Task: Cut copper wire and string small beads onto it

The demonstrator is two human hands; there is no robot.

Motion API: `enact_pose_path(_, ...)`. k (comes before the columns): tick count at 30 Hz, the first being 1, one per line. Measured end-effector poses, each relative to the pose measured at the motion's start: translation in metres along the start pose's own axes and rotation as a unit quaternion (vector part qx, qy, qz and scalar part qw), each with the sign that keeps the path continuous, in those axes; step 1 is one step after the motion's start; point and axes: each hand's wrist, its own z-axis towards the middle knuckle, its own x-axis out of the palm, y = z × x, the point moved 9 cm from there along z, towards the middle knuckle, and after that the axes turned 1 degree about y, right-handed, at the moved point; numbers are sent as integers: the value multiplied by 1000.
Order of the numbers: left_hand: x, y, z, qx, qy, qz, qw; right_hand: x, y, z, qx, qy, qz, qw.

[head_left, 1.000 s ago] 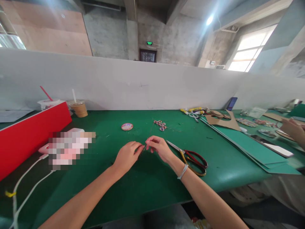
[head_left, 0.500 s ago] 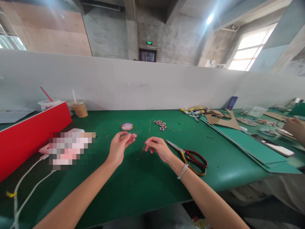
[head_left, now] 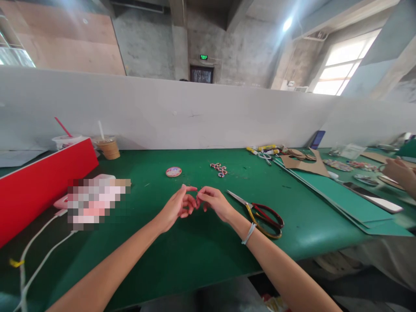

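Observation:
My right hand is closed in a pinch over the middle of the green table. The thin copper-coloured wire it held a moment ago is barely visible now, hidden by the fingers. My left hand meets its fingertips from the left, the index finger stretched out and the others loosely bent apart; nothing shows in it. Beyond the hands lie a small round red-rimmed disc and a cluster of small beaded rings. Scissors with one red and one yellow handle lie beside my right hand, blades slightly apart.
A red panel and a pixelated pink object with white cables stand left, near a drink cup. At right are green boards, cut cardboard, markers, a phone and another person's hand.
My left hand has moved right and slightly down, up to the fingertips of my right hand. The wire that stuck out of my right hand no longer shows clearly.

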Motion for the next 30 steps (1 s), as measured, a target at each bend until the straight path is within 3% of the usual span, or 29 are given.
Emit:
enact_pose_path(6,-5,-6,0,62,-32,59,996,10,-4,-1,13,25,-29,999)
enact_pose_path(9,-4,-10,0,75,-26,76,994,20,-5,-4,32,79,-64,994)
enact_pose_path(12,4,-9,1,69,16,67,995,20,-5,-6,52,108,-84,989)
enact_pose_path(15,14,-5,0,57,62,55,995,2,1,-4,41,56,-44,997)
enact_pose_path(18,31,5,-6,15,144,58,988,-11,4,-3,28,13,20,999)
enact_pose_path(21,45,15,-15,-30,217,79,973,-4,1,-5,50,44,36,997)
enact_pose_path(25,50,17,-21,-40,243,92,965,7,-1,-9,74,81,55,992)
enact_pose_path(30,50,16,-21,-43,241,83,966,10,5,-9,55,92,61,992)
